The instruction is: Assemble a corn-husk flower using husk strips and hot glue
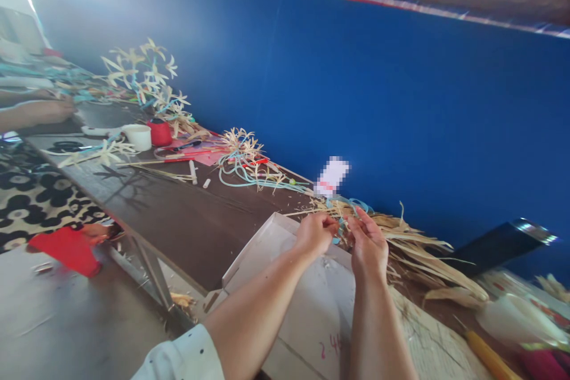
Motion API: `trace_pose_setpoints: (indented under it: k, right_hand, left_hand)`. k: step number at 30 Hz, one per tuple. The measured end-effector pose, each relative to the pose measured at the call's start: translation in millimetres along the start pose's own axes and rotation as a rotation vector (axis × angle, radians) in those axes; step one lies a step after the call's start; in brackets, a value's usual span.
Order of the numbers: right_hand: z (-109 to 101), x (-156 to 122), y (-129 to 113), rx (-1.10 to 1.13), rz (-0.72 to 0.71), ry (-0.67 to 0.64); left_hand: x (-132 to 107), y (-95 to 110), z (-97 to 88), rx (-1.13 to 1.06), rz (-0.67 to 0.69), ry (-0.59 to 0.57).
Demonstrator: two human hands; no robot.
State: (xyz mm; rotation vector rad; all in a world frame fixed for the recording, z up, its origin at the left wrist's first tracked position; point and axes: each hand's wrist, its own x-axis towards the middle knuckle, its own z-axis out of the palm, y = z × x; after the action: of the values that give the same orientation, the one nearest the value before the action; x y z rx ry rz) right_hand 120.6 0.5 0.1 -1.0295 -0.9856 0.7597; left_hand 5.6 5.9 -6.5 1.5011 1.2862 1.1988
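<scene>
My left hand [315,234] is closed in a pinch above the edge of a flat cardboard box [253,249]. Whatever it grips is too small and hidden to name. Close beside it on the right, my right hand [369,242] has its fingers bent toward the left one, tips together around something thin and pale that I cannot make out. Light blue strips [360,204] show just behind the fingertips. A bundle of dried straw-coloured husk leaves [414,236] lies to the right of my right hand.
On the dark table [209,214] lie pale husk flowers [243,145] with blue stems, a white cup [138,137] and a red spool [159,132]. A black bottle [499,247] and a yellow handle [490,356] are at right. Another person's hand [48,110] shows far left. A blue partition [356,95] stands behind.
</scene>
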Motion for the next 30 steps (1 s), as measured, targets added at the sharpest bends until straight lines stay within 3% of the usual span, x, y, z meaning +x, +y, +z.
trace_pose_setpoints:
  k: [21,24,30]
  right_hand:
    - [-1,-3,-8,-0.02,0.06,0.095]
    - [-5,1,-3,-0.022,0.079,0.164]
    - [-16,11,8,0.05,0.226,0.443]
  left_hand:
    - [-1,3,-3.4,-0.006,-0.026,0.061]
    - [-2,4,-4.6,-0.025,-0.013,0.083]
    - [-2,5,-4.4,-0.012,0.057,0.147]
